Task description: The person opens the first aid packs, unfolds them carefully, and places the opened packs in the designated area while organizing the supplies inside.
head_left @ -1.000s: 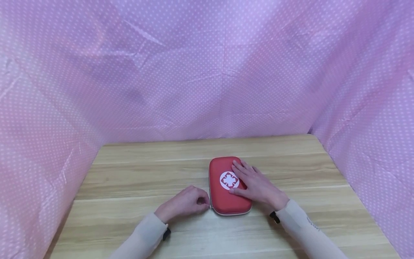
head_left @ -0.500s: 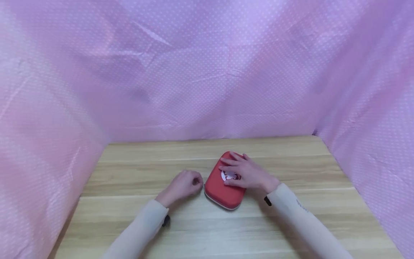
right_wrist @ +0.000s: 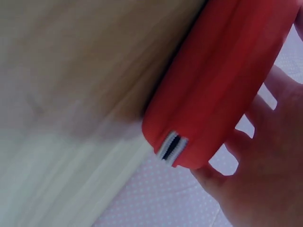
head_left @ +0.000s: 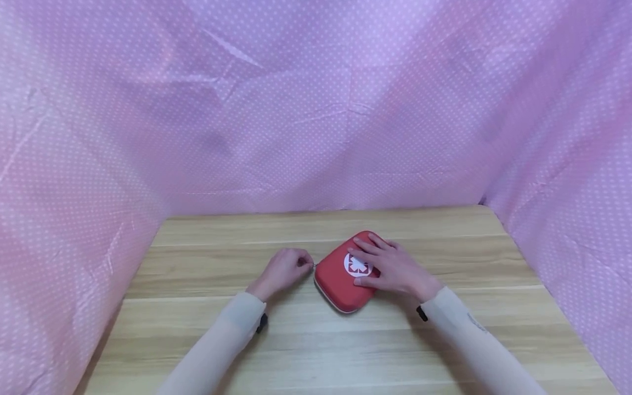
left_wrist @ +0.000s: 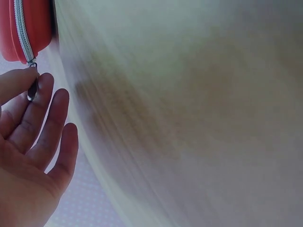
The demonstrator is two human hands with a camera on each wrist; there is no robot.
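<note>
A red zip case (head_left: pixel 336 277) with a white cross emblem lies turned at an angle on the table. My left hand (head_left: pixel 283 269) is at its left corner. In the left wrist view the thumb and index finger pinch a metal zipper pull (left_wrist: pixel 32 90), and the other fingers are spread. The zipper (left_wrist: pixel 22 30) runs up from it along the case's side, its teeth joined there. My right hand (head_left: pixel 395 269) rests on the lid with fingers extended, partly covering the emblem. From the right wrist, a short stretch of zipper (right_wrist: pixel 171 147) shows a dark gap between its pale rows.
The wood-grain table (head_left: pixel 207 263) spreads out around the case. Pink polka-dot cloth (head_left: pixel 296 109) hangs behind the table and on both sides. Each wrist wears a dark band under a light sleeve (head_left: pixel 217 340).
The case has turned clockwise under my right hand, from nearly straight to slanted. My left hand has moved away from me, staying at the same corner of the case.
</note>
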